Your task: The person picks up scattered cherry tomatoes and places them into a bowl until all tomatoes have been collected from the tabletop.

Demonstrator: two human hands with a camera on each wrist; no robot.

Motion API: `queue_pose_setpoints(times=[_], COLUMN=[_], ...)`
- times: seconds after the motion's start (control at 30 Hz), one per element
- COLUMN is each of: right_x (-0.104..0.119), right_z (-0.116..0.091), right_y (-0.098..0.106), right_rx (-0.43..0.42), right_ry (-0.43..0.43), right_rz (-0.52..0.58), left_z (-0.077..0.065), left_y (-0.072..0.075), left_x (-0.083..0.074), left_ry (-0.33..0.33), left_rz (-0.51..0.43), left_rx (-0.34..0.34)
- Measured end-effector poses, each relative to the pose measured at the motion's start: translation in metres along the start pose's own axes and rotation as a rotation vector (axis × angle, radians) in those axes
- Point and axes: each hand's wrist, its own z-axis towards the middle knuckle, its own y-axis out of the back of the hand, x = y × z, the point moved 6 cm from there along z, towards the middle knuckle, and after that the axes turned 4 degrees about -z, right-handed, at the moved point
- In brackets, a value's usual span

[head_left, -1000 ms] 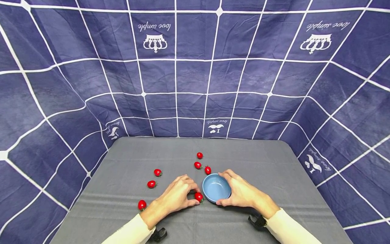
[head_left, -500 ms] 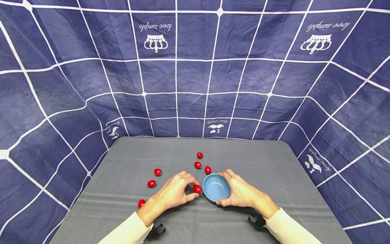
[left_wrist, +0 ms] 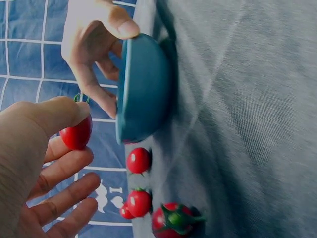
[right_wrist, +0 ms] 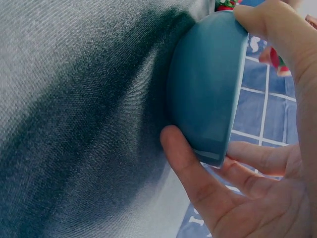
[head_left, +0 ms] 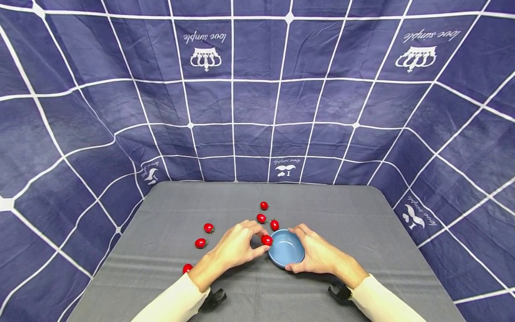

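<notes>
My left hand [head_left: 240, 245] pinches a red cherry tomato [head_left: 267, 240] between thumb and fingers, at the left rim of a blue bowl [head_left: 286, 248]. In the left wrist view this tomato [left_wrist: 77, 133] is raised off the table, its green stem upward, and the other fingers are spread. My right hand [head_left: 319, 252] holds the bowl by its right side, with the thumb at the near rim and fingers at the far rim. The right wrist view shows the bowl [right_wrist: 208, 89] standing on the cloth, a finger low against its wall. The visible inside of the bowl holds nothing.
Beyond the bowl lie three tomatoes, the closest tomato [head_left: 274, 225] almost at its rim. Left of my left hand are more tomatoes, one tomato [head_left: 187, 268] partly behind the forearm. Another tomato [left_wrist: 172, 219] sits under the left hand. A blue curtain [head_left: 257, 103] surrounds the grey table [head_left: 342, 205].
My left hand has picked the tomato up from beside the bowl and moved it away from me and slightly right, to the rim. The right hand and bowl have stayed put.
</notes>
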Motion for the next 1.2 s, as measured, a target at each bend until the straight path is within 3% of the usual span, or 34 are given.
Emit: queue_pose_setpoints(times=[0.33,0.67,0.97,1.2], right_x=[-0.001,-0.002,0.0,-0.001], right_z=[0.0,0.0,0.001,0.001], right_y=[-0.001,-0.002,-0.001,-0.002], right_rx=[-0.01,-0.005,-0.021,-0.011], right_ry=[0.009,0.012,0.031,0.01], right_rz=[-0.01,-0.013,-0.029,-0.004], left_z=[0.022,0.03,0.027,0.018], left_y=[-0.007,-0.015,-0.017,-0.006], left_x=[-0.013,-0.014,-0.012,-0.006], left_ry=[0.001,0.022,0.062,0.072], left_rz=[0.009,0.004,0.041,0.07], left_rx=[-0.006,0.028,0.046,0.015])
